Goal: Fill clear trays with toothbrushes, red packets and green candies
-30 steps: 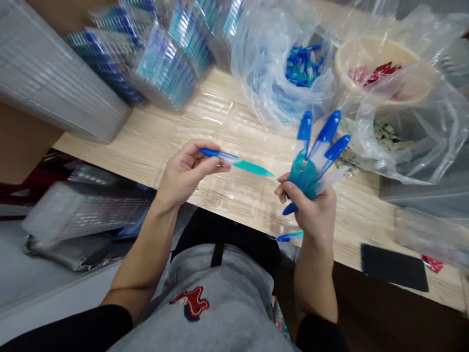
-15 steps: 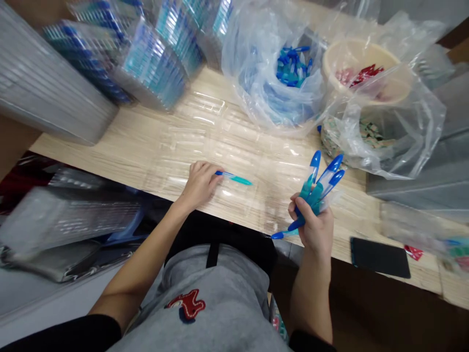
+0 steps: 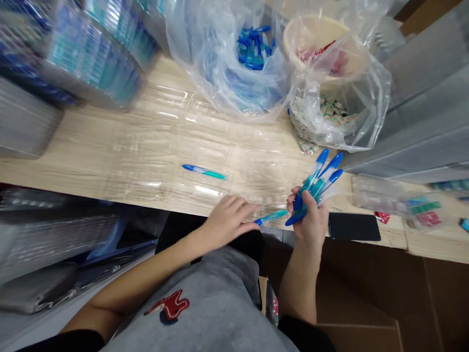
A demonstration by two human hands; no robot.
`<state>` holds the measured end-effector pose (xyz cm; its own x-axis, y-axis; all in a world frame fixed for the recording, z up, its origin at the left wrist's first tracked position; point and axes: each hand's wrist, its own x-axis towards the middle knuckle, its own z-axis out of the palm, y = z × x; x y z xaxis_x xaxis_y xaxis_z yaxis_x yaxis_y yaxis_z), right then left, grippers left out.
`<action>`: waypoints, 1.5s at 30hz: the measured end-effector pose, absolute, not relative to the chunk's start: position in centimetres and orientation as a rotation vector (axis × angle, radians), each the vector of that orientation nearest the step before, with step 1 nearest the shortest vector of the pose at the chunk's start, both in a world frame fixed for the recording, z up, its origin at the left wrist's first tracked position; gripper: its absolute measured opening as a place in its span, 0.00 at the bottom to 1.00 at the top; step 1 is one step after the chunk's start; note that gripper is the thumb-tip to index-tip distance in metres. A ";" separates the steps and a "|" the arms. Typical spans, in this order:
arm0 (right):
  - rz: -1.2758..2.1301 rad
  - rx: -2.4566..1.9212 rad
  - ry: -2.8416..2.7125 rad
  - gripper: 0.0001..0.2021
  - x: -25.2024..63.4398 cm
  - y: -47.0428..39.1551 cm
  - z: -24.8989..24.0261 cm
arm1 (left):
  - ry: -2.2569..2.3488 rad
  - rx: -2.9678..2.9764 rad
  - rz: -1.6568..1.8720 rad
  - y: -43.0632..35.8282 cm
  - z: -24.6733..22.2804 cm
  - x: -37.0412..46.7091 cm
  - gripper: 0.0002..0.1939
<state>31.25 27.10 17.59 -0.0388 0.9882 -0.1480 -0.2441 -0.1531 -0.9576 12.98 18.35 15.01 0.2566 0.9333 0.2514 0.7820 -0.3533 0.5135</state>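
My right hand (image 3: 311,215) is wrapped round a bundle of several blue and teal pens (image 3: 317,183), caps fanned upward. One more pen (image 3: 271,217) juts out leftward from under that hand, its blue end low over the table's front edge. Beside that blue end is my left hand (image 3: 230,220), fingers apart and nothing in its grasp. A single blue and teal pen (image 3: 204,171) lies on the clear plastic trays (image 3: 172,146), up and to the left of my left hand.
A plastic bag of blue pens (image 3: 252,54), a cream bucket with red pieces (image 3: 318,29) and a bag of small patterned pieces (image 3: 337,110) stand behind. Filled packs (image 3: 91,58) are at the left. A black phone (image 3: 354,226) lies at the right.
My left hand has let go of the pen on the trays and moved right, towards the pen jutting from my right hand. The view has shifted right.
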 end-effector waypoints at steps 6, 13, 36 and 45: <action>1.310 -1.206 -0.923 0.09 32.9 26.7 17.3 | 1.546 2.226 0.638 19.1 14.4 16.1 0.14; 1.291 -1.227 -0.889 0.08 34.3 26.0 16.4 | 1.391 1.340 0.914 20.2 16.6 13.2 0.13; 1.355 -1.324 -0.835 0.10 34.8 24.0 14.5 | 1.892 2.243 0.654 22.9 12.1 15.0 0.17; 1.782 -1.092 -1.000 0.13 31.4 22.4 16.1 | 1.440 1.522 1.192 22.6 15.9 14.1 0.18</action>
